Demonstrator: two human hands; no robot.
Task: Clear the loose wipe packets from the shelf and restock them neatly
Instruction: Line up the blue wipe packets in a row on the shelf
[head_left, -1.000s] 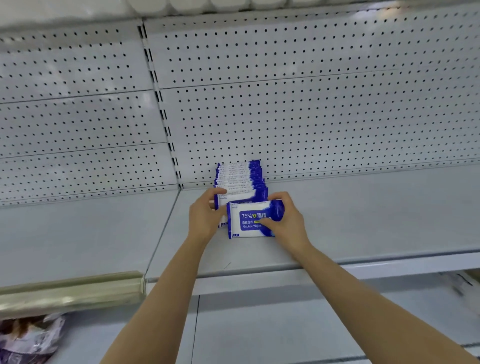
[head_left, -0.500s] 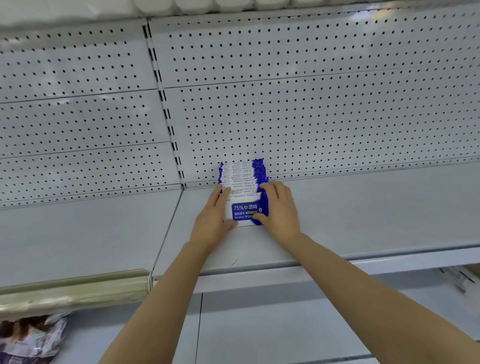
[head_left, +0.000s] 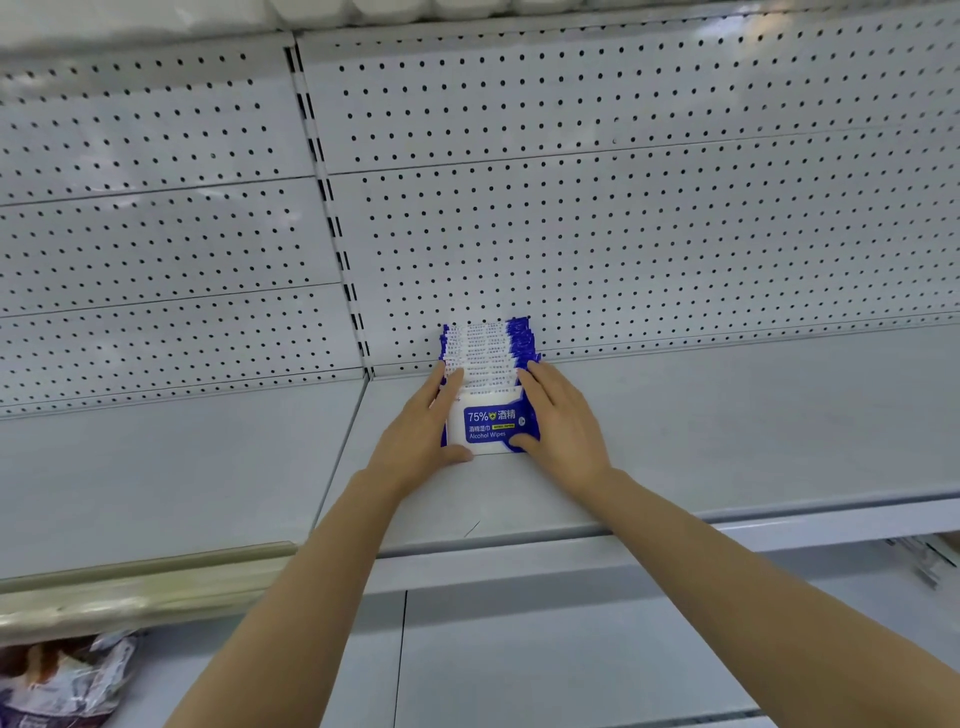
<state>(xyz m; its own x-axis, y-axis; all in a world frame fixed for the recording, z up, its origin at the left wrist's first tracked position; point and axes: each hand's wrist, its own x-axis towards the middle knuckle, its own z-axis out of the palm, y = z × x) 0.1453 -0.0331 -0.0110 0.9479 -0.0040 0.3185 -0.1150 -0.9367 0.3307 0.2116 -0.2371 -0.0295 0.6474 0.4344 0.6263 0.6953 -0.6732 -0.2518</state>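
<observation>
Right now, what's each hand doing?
Left hand: open, pressing the row of alcohol wipe packets.
Right hand: open, pressing the row's other side.

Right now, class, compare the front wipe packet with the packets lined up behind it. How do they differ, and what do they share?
The front wipe packet shows its whole printed face, reading 75% and Alcohol Wipes; the packets behind show only their top edges. The left hand and right hand flank the front packet, thumbs at its lower corners; the rearmost packets stand untouched against the pegboard. All share blue and white wrapping, stand upright in one row on the shelf.
</observation>
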